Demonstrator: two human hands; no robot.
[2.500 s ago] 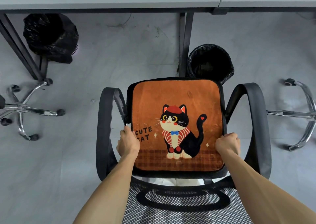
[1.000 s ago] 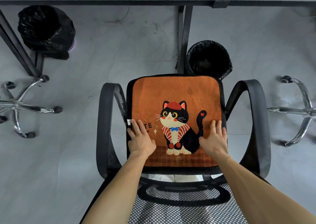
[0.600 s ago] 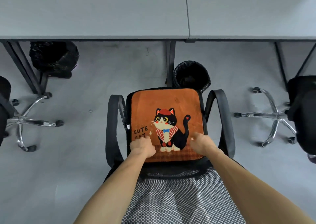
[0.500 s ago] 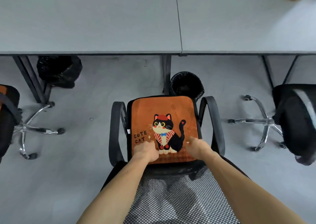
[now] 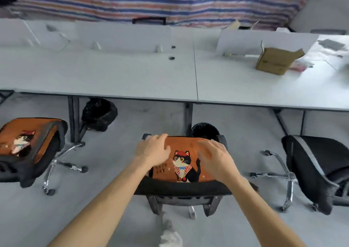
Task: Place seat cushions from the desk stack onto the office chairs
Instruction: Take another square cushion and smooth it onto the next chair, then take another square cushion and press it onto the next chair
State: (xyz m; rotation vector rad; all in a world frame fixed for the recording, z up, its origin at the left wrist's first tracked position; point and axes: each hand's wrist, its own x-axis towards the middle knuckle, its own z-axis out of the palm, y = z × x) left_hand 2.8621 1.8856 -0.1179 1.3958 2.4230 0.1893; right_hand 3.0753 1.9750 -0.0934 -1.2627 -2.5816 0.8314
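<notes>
An orange cat-print seat cushion [image 5: 186, 148] lies flat on the seat of the black office chair [image 5: 181, 190] right in front of me. My left hand [image 5: 154, 149] hovers over the cushion's left part with fingers spread and relaxed. My right hand [image 5: 214, 157] is over its right part, fingers also loose, holding nothing. A second orange cat cushion [image 5: 22, 139] sits on the chair [image 5: 37, 163] at the left. At the right stands a black chair [image 5: 319, 169] with a bare seat. No cushion stack shows on the desk [image 5: 132, 77].
Two black bins [image 5: 99, 113] [image 5: 204, 130] stand under the long grey desk. An open cardboard box [image 5: 275, 60] sits on the desk at the right. White dividers and a striped curtain lie beyond. Grey floor lies between the chairs.
My view has lifted from straight down on the seat to the whole desk row. Both hands went from gripping the cushion's sides to pressing it, and now are raised and loose above it.
</notes>
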